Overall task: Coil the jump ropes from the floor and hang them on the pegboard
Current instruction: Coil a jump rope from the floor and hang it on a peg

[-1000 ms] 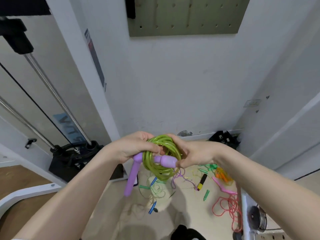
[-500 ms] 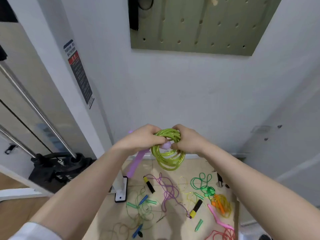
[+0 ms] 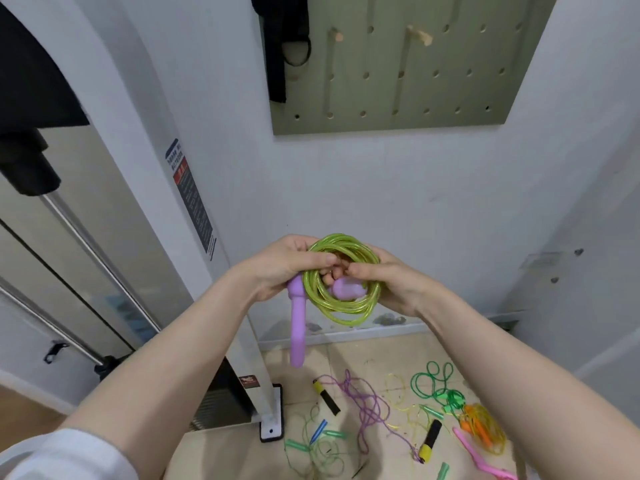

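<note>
Green-yellow clear rope [image 3: 341, 278], coiled into a tight bundle of loops, being held up in front of the white wall [image 3: 398, 188], below the pegboard [image 3: 408, 64]. Left hand [image 3: 287, 263] gripping the coil's upper left side, fingers curled over the strands. Right hand [image 3: 384, 275] pinching the coil from the right, thumb lying across the loops. One purple handle [image 3: 298, 323] hanging straight down from under the left hand; second purple handle [image 3: 348, 288] poking through the middle of the coil, just beside the right thumb. Both forearms reaching up from the bottom corners, a white sleeve [image 3: 65, 455] showing at the lower left.

Sitting above, the olive pegboard carrying wooden pegs [image 3: 420, 36] and a black strap [image 3: 280, 46] hanging along its left edge. Lying tangled on the tiled floor [image 3: 381, 351] below: a purple rope with yellow-and-black handles [image 3: 367, 407], a bright green rope [image 3: 433, 382], an orange-handled rope [image 3: 481, 427], a pink handle [image 3: 481, 459], and thin green rope with blue and green handles [image 3: 318, 441]. Standing to the left, a white post [image 3: 166, 188] bearing a warning label [image 3: 192, 195].
</note>
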`<action>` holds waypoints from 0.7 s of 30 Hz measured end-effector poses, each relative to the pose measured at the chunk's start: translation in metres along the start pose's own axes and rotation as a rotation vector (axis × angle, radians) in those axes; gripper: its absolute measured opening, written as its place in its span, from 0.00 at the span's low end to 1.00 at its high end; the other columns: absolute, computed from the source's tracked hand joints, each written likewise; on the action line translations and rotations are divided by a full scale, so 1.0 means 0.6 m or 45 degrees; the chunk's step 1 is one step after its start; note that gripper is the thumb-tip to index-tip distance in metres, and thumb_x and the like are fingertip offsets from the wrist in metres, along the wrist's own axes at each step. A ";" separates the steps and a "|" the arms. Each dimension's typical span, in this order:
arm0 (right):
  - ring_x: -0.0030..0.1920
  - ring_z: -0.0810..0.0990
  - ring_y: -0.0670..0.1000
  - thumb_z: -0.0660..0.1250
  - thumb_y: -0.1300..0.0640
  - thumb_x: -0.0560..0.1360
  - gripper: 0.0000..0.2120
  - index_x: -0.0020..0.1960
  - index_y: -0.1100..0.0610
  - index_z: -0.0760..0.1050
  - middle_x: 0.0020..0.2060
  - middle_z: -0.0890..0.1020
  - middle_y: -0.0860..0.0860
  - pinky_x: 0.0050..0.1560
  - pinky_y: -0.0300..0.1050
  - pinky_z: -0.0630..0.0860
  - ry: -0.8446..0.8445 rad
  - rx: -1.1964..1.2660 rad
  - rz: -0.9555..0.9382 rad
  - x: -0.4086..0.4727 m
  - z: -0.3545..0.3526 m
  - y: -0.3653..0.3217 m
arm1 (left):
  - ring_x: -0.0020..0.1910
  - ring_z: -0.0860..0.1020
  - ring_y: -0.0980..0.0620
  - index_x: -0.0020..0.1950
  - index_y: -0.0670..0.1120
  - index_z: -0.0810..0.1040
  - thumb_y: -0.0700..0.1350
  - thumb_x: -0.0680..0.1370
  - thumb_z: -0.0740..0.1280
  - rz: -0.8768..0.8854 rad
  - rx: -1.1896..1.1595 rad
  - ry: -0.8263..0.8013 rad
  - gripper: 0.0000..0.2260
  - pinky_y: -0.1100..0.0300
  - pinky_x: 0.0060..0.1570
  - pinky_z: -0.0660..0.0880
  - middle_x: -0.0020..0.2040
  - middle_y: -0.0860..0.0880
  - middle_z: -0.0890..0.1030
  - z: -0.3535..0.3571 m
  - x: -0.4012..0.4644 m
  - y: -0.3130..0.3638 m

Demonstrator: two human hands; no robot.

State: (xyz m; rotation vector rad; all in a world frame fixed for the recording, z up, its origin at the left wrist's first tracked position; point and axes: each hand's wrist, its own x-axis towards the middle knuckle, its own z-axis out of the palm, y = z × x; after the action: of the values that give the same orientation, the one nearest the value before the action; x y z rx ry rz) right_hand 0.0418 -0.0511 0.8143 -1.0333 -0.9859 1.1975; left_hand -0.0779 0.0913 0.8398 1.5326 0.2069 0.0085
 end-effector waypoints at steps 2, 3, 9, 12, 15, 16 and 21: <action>0.45 0.81 0.49 0.78 0.56 0.60 0.22 0.52 0.58 0.78 0.42 0.82 0.52 0.49 0.40 0.77 -0.004 -0.017 0.008 0.006 0.009 0.005 | 0.28 0.75 0.55 0.34 0.43 0.77 0.37 0.75 0.67 -0.003 0.156 0.091 0.09 0.66 0.31 0.74 0.29 0.49 0.78 -0.008 -0.005 -0.003; 0.46 0.81 0.49 0.76 0.59 0.62 0.22 0.54 0.58 0.76 0.42 0.82 0.52 0.50 0.41 0.77 0.031 -0.103 -0.003 0.008 0.014 0.006 | 0.27 0.75 0.54 0.35 0.43 0.76 0.37 0.76 0.65 -0.018 0.203 0.125 0.10 0.65 0.30 0.74 0.29 0.50 0.77 -0.010 -0.007 -0.006; 0.36 0.77 0.38 0.66 0.66 0.72 0.11 0.52 0.55 0.73 0.37 0.80 0.49 0.42 0.35 0.72 0.504 -0.922 -0.122 0.018 0.041 -0.002 | 0.26 0.76 0.52 0.40 0.41 0.73 0.38 0.79 0.60 -0.106 -0.111 0.213 0.09 0.62 0.29 0.76 0.26 0.50 0.74 -0.003 -0.011 -0.021; 0.42 0.76 0.45 0.65 0.61 0.72 0.13 0.55 0.54 0.70 0.39 0.78 0.49 0.41 0.43 0.70 0.821 -1.542 -0.010 0.032 0.046 -0.004 | 0.25 0.76 0.52 0.38 0.42 0.72 0.38 0.79 0.61 -0.101 -0.025 0.304 0.09 0.63 0.28 0.74 0.25 0.50 0.73 0.001 0.004 -0.017; 0.46 0.76 0.52 0.68 0.61 0.69 0.16 0.56 0.55 0.71 0.44 0.78 0.50 0.44 0.47 0.74 0.875 -1.434 0.172 0.050 0.018 -0.025 | 0.26 0.75 0.52 0.38 0.42 0.72 0.38 0.78 0.63 -0.065 0.103 0.348 0.08 0.61 0.31 0.74 0.27 0.50 0.74 -0.007 0.030 -0.001; 0.44 0.78 0.52 0.68 0.65 0.69 0.16 0.55 0.56 0.73 0.43 0.80 0.51 0.45 0.46 0.75 0.790 -1.030 0.139 0.054 0.007 -0.038 | 0.27 0.75 0.52 0.38 0.43 0.73 0.38 0.77 0.63 -0.031 0.135 0.336 0.08 0.60 0.33 0.73 0.27 0.50 0.74 -0.014 0.040 0.009; 0.38 0.82 0.48 0.69 0.61 0.65 0.17 0.54 0.58 0.73 0.35 0.82 0.51 0.41 0.40 0.78 0.328 -0.064 -0.127 0.067 -0.070 -0.088 | 0.28 0.74 0.56 0.34 0.45 0.76 0.38 0.76 0.66 0.090 0.290 0.226 0.10 0.66 0.33 0.72 0.28 0.52 0.76 -0.031 0.095 0.076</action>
State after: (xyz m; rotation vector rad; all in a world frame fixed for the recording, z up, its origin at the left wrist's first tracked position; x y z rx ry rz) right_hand 0.0994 -0.0190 0.8573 -1.1332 -0.8580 0.9352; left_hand -0.0191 0.1194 0.8773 1.7666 0.3024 0.1830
